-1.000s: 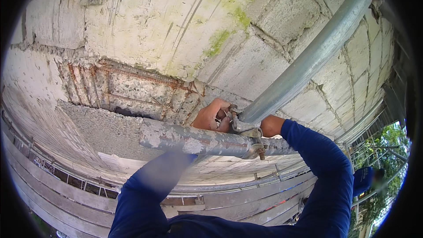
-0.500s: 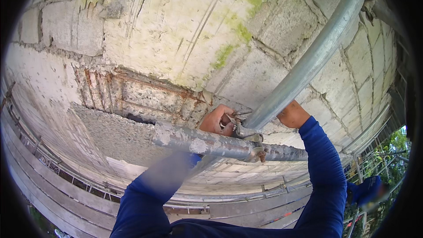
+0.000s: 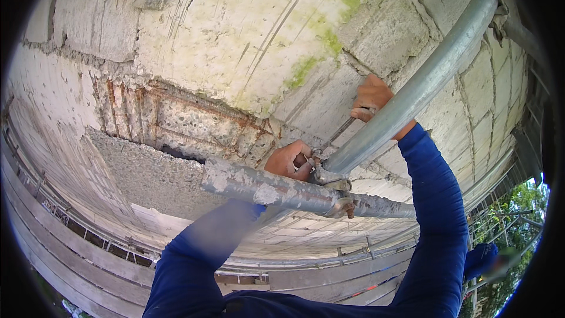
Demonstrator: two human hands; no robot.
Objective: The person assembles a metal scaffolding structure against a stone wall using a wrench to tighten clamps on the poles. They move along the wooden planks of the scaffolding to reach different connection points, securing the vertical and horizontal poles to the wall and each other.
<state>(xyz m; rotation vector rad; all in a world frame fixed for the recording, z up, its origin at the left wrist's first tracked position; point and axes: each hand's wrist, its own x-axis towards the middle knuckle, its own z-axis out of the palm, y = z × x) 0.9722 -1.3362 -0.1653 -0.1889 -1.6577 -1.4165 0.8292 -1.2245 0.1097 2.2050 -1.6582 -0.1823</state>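
Observation:
A scaffold clamp (image 3: 331,180) joins a paint-spattered horizontal tube (image 3: 276,191) to a slanting galvanised tube (image 3: 421,79). Behind the horizontal tube, my left hand (image 3: 287,159) is curled, thumb and forefinger pinched at the clamp's upper end, by its bolt. My right hand (image 3: 372,99) is up against the block wall, closed round the end of a slim metal wrench (image 3: 341,132). The wrench slopes down toward the clamp beside my left fingertips; its far end is hard to make out. The slanting tube crosses in front of my right wrist.
A concrete block wall (image 3: 235,35) fills the view, with rusty reinforcing bars (image 3: 141,106) bared in a broken patch. A grey concrete ledge (image 3: 147,171) lies left of the tube. Planks (image 3: 335,271) run below. Another person's blue sleeve or cap (image 3: 479,259) shows at lower right.
My right hand has moved up and left from behind the slanting tube, and the wrench handle now shows. My left hand stays at the clamp. The view has shifted slightly.

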